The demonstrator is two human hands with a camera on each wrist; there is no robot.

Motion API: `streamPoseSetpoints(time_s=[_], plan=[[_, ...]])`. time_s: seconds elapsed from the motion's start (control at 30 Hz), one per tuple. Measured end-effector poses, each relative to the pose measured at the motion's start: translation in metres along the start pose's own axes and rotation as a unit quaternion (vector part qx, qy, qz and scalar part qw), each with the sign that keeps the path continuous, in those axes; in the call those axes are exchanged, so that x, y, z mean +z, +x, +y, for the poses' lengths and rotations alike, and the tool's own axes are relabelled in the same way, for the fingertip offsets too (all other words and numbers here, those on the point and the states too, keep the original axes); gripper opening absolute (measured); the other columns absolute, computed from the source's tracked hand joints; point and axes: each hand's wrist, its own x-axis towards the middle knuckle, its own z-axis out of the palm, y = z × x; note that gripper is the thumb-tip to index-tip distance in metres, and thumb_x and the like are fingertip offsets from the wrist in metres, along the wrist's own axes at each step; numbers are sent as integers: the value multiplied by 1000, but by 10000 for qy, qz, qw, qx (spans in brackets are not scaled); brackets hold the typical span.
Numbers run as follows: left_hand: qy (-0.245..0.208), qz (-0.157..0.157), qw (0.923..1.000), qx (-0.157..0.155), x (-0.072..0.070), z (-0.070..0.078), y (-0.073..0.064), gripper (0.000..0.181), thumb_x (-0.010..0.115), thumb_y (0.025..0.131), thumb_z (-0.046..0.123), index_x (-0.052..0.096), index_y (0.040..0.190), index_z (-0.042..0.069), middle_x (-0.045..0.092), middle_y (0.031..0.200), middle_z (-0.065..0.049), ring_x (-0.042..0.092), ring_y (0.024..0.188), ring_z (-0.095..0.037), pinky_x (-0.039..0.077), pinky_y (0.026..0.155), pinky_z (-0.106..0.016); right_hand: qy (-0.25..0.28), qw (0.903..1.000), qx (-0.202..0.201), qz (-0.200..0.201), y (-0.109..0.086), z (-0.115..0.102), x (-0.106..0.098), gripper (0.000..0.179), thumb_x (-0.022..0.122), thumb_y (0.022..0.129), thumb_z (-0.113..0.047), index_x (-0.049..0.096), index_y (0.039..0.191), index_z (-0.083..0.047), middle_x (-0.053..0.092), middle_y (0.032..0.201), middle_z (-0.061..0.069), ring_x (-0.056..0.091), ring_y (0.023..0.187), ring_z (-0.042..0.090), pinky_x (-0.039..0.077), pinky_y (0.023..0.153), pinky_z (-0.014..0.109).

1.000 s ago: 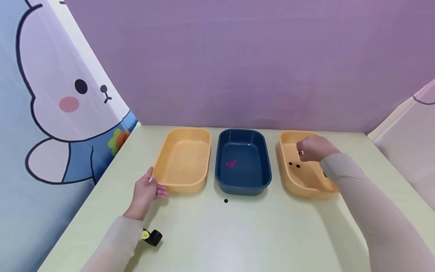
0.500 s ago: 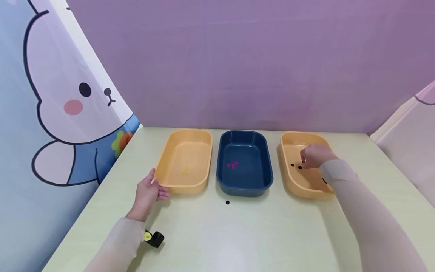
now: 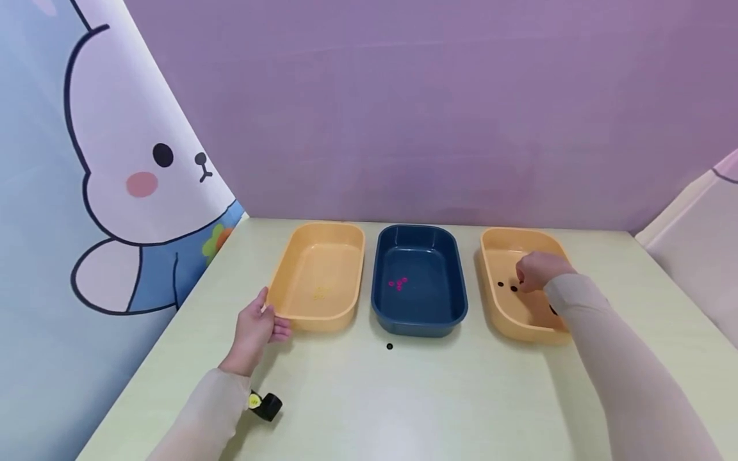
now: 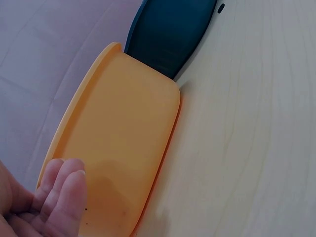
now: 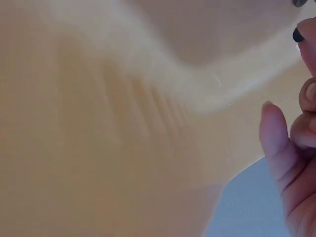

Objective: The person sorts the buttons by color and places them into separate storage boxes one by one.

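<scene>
In the head view my left hand [image 3: 254, 333] touches the near left corner of the left yellow tray [image 3: 311, 318], its fingers extended along the outer wall. Several faint yellow pieces [image 3: 319, 293] lie in that tray. My right hand [image 3: 541, 271] is low inside the right yellow tray [image 3: 527, 333], with fingers curled. A small round black piece [image 5: 297, 34] shows at its fingertip in the right wrist view, where the pinch is partly cut off. Two more small black pieces [image 3: 514, 289] lie beside that hand, and a dark one [image 3: 553, 310] is partly hidden by the sleeve.
Between the yellow trays stands a dark blue tray [image 3: 419, 324] with several small pink rings [image 3: 399, 283]. A loose black piece [image 3: 389, 346] lies on the table [image 3: 403, 397] in front of it. A purple curtain [image 3: 403, 115] hangs behind the trays.
My right hand has lowered into the right tray with the small black piece at its fingertips. My left hand stays at its tray corner. The head view has shifted slightly.
</scene>
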Motion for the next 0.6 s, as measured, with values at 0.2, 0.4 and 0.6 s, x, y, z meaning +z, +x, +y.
streamPoseSetpoints(time_s=[0.2, 0.4, 0.6], plan=[[48, -21, 10000, -29, -2, 3, 1, 55, 28, 104, 6, 6, 154, 10, 60, 64, -1, 60, 52, -9, 55, 54, -21, -181, 9993, 218, -245, 1, -1, -3, 10, 70, 71, -8, 61, 70, -12, 56, 70, -4, 52, 64, 16, 47, 56, 34], [30, -81, 10000, -16, 1, 3, 4, 55, 28, 104, 6, 5, 154, 11, 61, 65, -2, 60, 52, -10, 56, 55, -22, 468, 9988, 167, -14, 1, -16, -23, 11, 69, 77, -9, 69, 87, -3, 67, 83, 6, 60, 73, 20, 53, 67, 42], [0, -133, 9999, 84, 3, 5, 9, 55, 27, 104, 6, 4, 154, 10, 61, 64, -2, 60, 51, -10, 55, 54, -22, 1690, 9842, 242, 466, 0, -61, -54, 19, 62, 87, -8, 70, 101, 1, 68, 92, 7, 58, 76, 19, 53, 74, 41]])
